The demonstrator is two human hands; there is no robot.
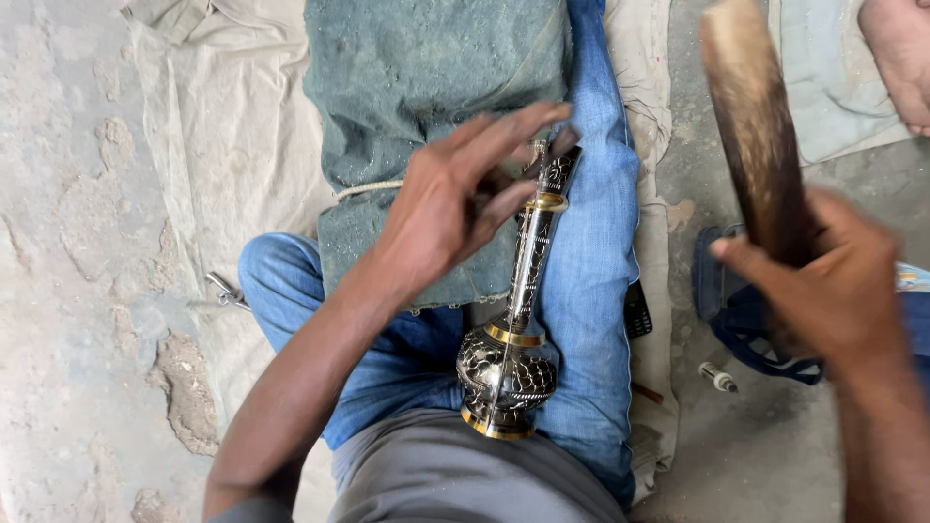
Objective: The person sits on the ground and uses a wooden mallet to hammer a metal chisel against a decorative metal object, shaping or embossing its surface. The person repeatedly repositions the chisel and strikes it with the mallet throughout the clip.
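Under the left hand's fingers point(504, 145), across the person's lap, lies a tall metal vase point(513, 320), black with fine silvery engraved patterning and brass-coloured bands at its foot, at the top of its round belly and high on its long thin neck. Its belly sits toward the person's waist; its neck runs away to the fingertips. The left hand point(455, 199) hovers over the neck's upper end, its fingers spread and stretched flat, the lower ones touching or nearly touching a small dark tool point(560, 145) at the vase mouth; the blur hides which. Beneath the vase are blue jeans point(591, 281) and a grey-green padded cloth point(426, 77). To the right of those fingers, well apart, the right hand point(823, 281) has its fingers wrapped tight round a thick, blurred wooden mallet point(756, 126), raised above the floor point(58, 291).
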